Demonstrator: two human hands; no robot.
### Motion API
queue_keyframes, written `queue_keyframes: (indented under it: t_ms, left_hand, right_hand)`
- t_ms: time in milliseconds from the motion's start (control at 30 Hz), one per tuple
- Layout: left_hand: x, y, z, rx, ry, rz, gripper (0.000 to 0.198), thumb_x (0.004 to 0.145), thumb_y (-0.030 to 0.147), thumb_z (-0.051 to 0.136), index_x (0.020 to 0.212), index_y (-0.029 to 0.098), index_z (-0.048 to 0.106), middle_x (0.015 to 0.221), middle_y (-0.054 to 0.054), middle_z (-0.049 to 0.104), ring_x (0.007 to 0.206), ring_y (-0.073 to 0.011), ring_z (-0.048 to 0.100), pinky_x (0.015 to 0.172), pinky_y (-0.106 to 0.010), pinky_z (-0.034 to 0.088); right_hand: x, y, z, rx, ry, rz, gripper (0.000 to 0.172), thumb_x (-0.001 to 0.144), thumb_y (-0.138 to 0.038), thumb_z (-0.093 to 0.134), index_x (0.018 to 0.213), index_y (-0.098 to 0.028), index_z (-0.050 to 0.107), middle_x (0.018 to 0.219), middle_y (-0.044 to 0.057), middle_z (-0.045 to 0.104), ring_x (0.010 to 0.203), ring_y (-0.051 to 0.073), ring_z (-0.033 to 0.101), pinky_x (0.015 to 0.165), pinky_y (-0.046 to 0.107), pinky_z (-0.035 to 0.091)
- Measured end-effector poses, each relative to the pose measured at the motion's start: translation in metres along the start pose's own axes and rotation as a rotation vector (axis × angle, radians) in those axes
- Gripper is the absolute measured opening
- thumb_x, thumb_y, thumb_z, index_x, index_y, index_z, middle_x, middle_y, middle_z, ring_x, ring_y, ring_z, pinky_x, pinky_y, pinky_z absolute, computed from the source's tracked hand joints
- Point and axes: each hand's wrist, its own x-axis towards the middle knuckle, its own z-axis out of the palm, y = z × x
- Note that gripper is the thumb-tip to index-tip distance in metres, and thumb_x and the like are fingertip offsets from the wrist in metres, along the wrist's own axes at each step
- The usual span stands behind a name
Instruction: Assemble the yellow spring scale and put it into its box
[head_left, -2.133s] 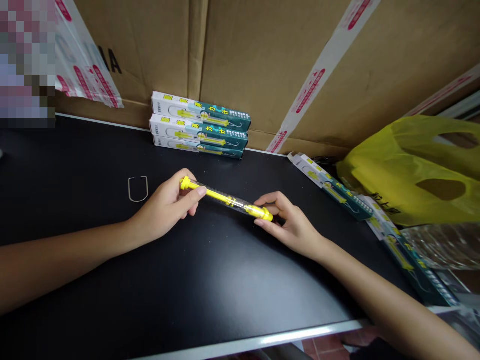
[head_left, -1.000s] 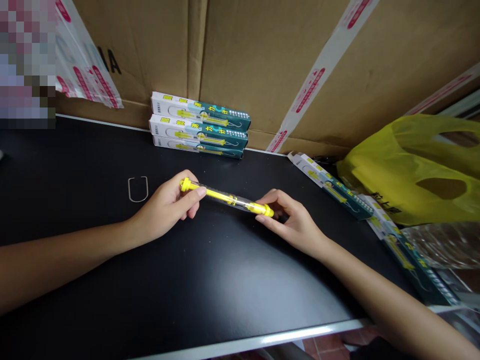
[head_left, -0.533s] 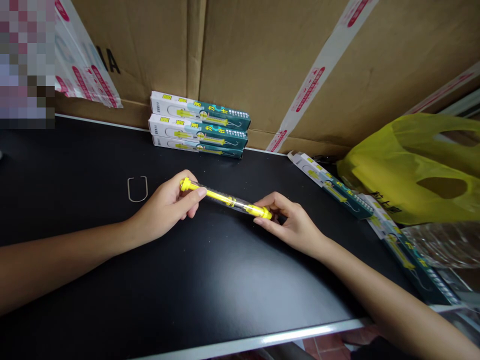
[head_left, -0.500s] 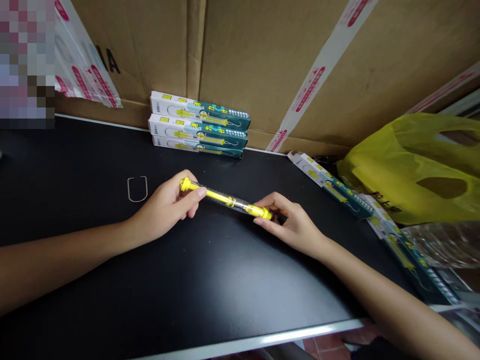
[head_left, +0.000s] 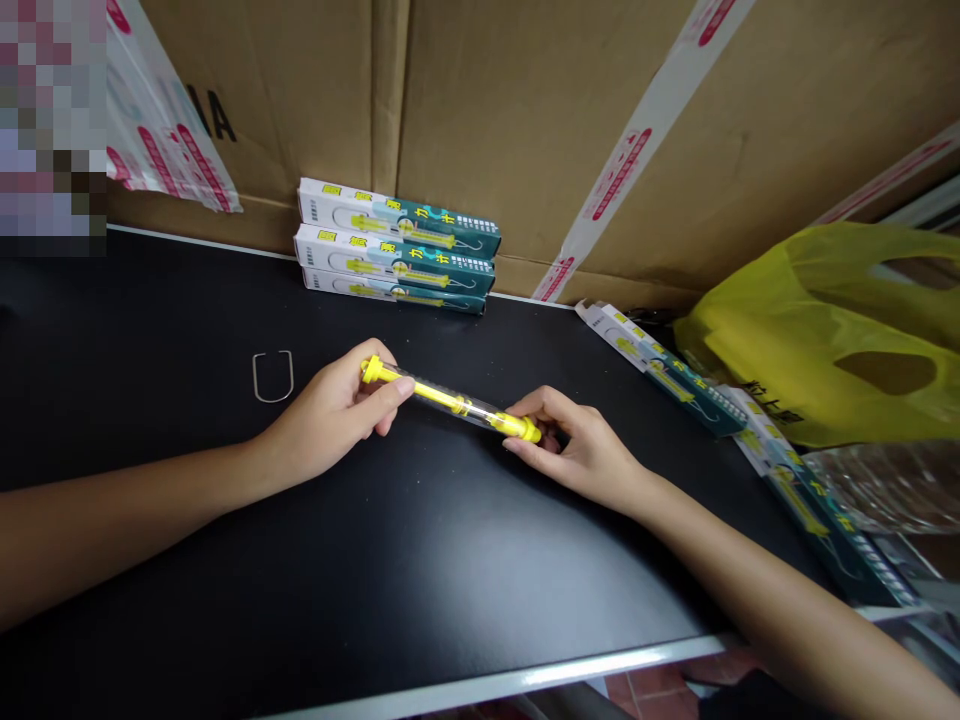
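A spring scale (head_left: pixel 439 397), a clear tube with yellow end caps and a yellow inner rod, is held in the air above the black table. My left hand (head_left: pixel 337 400) is closed around its left end, the thumb lying along the tube near the cap. At the lower right end, my right hand (head_left: pixel 574 440) grips the other yellow cap between thumb and fingers. The tube tilts down to the right. A bent metal wire loop (head_left: pixel 274 377) lies on the table just left of my left hand, apart from it.
Several printed spring-scale boxes (head_left: pixel 397 265) are stacked at the back against a large cardboard carton (head_left: pixel 487 120). Two more, including one box (head_left: pixel 660 370), lie at the right by a yellow plastic bag (head_left: pixel 825 330) and clear plastic packaging (head_left: pixel 885 485). The black table (head_left: pixel 450 600) has a pale front edge.
Almost nothing differs. Both hands keep hold of the spring scale, and the right fingers have shifted very slightly on its right cap.
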Motion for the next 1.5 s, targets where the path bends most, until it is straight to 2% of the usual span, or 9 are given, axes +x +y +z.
queue_keyframes:
  t_ms: [500, 1500]
  left_hand:
    - [0.0001, 0.0002, 0.0003, -0.001, 0.003, 0.013, 0.021, 0.094, 0.038, 0.052, 0.085, 0.021, 0.045, 0.058, 0.007, 0.053, 0.050, -0.0069, 0.043, 0.045, -0.019, 0.034]
    - [-0.0006, 0.0012, 0.0010, 0.000, -0.007, 0.014, 0.018, 0.094, 0.036, 0.052, 0.086, 0.022, 0.044, 0.058, 0.006, 0.052, 0.051, -0.0080, 0.044, 0.046, -0.019, 0.035]
  right_hand:
    - [-0.0003, 0.0008, -0.0011, -0.026, -0.003, 0.006, 0.021, 0.088, -0.034, 0.062, 0.097, -0.016, 0.058, 0.071, 0.001, 0.058, 0.051, 0.009, 0.046, 0.046, 0.021, 0.037]
    - [-0.0020, -0.0017, -0.0008, -0.100, -0.027, 0.007, 0.019, 0.088, -0.033, 0.061, 0.097, -0.017, 0.057, 0.067, -0.001, 0.056, 0.050, 0.009, 0.045, 0.046, 0.021, 0.037]
